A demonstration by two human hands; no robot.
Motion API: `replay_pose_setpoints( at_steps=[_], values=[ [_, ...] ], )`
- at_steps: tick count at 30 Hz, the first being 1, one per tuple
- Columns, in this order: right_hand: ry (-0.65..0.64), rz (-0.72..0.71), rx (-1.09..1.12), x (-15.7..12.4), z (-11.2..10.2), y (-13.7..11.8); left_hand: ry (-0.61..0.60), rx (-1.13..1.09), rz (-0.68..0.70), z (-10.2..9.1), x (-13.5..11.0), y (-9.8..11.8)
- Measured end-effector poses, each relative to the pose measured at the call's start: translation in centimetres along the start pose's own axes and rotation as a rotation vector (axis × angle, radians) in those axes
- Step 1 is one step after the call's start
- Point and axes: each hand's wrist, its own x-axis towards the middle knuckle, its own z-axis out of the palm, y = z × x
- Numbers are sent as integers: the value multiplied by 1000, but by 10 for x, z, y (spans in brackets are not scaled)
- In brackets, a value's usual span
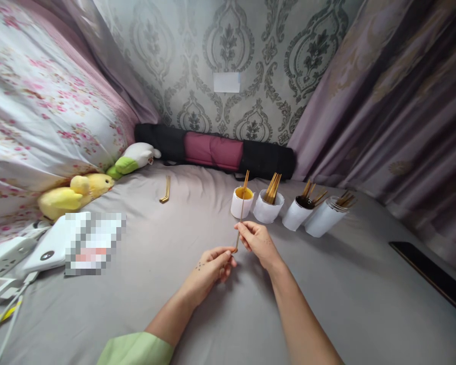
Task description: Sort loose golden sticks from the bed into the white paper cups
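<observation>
Head view: a thin stick (237, 240) is held between two bare hands above a grey sheet (144, 243), near the middle of the scene. By the right hand (259, 243), its shaft is pinched between thumb and fingers, with the upper part pointing away toward the far side. By the left hand (215, 266), the lower end is gripped at the fingertips, where a short turn to the left seems to be formed; the exact angle is partly covered by the fingers.

Just beyond the hands, four pale containers are lined up from left to right: a yellow-lined cup (235, 207), a wider cup (266, 213), a dark-lined cup (293, 218) and a taller jar (322, 220). Sticks are stood in all of them, a couple in the yellow-lined cup and a thicker bunch (272, 188) in the wider one. Their lower ends are hidden, so their full shape cannot be told.

As for progress, a small group of bent sticks (167, 188) has been laid on the sheet, far and to the left, well apart from the containers; these appear to be finished pieces. The held one is judged to be partway through or just past its bend, and not yet laid with them. Many sticks are left in the containers; whether all are to be handled cannot be told.
</observation>
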Motion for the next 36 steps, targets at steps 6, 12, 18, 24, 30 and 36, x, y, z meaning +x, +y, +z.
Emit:
replay_pose_setpoints(
  at_steps=[6, 12, 18, 24, 30, 36],
  values=[
    [-9, -19, -27, 1, -1, 0, -10, -198, -93, -3, 0, 2],
    [-16, -37, -64, 1, -2, 1, -23, -292, -154, -7, 1, 4],
    [-22, -52, -119, 1, -3, 3, 7, -333, -193, -8, 2, 4],
    [-18, -65, -149, 2, -5, 4, 19, -340, -193, -8, 0, 5],
    [12, -95, -191, 3, -5, 5, 14, -339, -182, -8, -1, 4],
    [4, -139, -196, 5, -3, 10, 17, -323, -186, -6, -2, 7]
  ],
)
